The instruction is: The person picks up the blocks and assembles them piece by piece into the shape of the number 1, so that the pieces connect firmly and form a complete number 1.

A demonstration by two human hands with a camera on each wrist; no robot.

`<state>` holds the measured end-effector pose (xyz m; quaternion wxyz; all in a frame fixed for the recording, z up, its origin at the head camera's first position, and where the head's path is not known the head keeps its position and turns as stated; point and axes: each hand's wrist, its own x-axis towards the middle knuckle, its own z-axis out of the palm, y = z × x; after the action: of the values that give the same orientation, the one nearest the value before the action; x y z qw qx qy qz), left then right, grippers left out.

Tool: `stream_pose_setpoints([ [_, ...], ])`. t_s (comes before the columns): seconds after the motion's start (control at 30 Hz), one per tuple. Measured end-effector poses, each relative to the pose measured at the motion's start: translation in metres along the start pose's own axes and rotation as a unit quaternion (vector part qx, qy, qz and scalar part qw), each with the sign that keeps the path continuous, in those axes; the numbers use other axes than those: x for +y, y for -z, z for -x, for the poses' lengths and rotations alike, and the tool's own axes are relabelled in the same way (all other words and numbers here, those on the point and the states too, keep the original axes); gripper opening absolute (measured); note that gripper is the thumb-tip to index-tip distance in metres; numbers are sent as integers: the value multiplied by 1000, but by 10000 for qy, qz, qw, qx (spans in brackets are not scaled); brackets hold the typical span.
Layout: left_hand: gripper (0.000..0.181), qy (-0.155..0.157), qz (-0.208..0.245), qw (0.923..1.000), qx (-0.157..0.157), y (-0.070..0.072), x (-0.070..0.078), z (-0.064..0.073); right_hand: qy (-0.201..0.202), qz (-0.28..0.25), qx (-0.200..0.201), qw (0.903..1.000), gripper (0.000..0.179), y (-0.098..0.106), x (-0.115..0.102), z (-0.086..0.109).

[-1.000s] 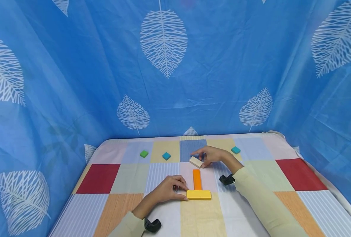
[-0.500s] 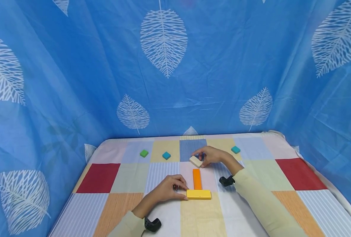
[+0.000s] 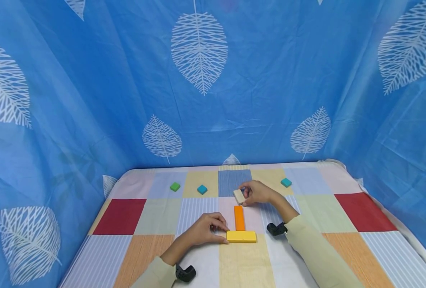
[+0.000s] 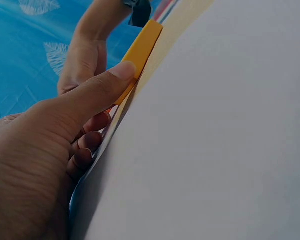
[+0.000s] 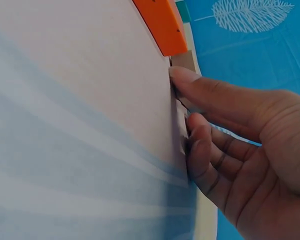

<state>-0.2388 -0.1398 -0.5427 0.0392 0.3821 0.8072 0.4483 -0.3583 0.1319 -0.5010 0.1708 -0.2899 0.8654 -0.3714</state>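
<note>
My left hand (image 3: 206, 229) pinches the left end of a flat yellow block (image 3: 241, 237), which lies crosswise near the middle of the cloth. In the left wrist view the thumb presses on the near long side of this yellow block (image 4: 144, 49). Behind it, a narrow orange block (image 3: 239, 218) points away from the person, forming an upside-down T with the yellow one. Just past the orange block's far end, my right hand (image 3: 259, 193) holds a cream block (image 3: 239, 196) between thumb and fingers. Most of that cream block (image 5: 184, 61) is hidden behind the fingers in the right wrist view.
Toward the back left of the patchwork cloth (image 3: 119, 216) lie a green block (image 3: 175, 187) and a blue block (image 3: 202, 189). A teal block (image 3: 286, 182) lies at the back right, beyond the right wrist. Blue leaf-print curtain (image 3: 234, 120) encloses the back and sides.
My right hand has turned the cream block so it lies closer to the orange block's line, and shifted it slightly right. The left hand and yellow block have stayed put.
</note>
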Motion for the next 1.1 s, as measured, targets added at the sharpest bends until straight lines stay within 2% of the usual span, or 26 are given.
stream_pose_setpoints([
  [0.17,25,32,4,10000,-62,1,-2,1,-87,-87,116,9999,61,-2,0,3],
  [0.33,25,-101,20,9999,-50,1,-3,0,-362,-740,297,9962,47,-3,1,4],
  [0.37,24,-107,27,9999,-42,3,2,0,-388,-871,363,9948,45,-3,2,4],
  [0.5,24,-74,50,10000,-41,3,3,0,-363,-1226,552,9902,40,-5,6,2],
  [0.73,25,-13,18,9999,-117,1,0,0,-428,-1612,643,9839,34,-9,9,3],
  [0.97,25,-39,-46,10000,-59,1,0,0,-385,-1858,841,9782,32,-14,10,2],
  [1.1,24,-69,-47,9999,-63,1,0,0,-567,-1873,1048,9750,34,-18,9,3],
])
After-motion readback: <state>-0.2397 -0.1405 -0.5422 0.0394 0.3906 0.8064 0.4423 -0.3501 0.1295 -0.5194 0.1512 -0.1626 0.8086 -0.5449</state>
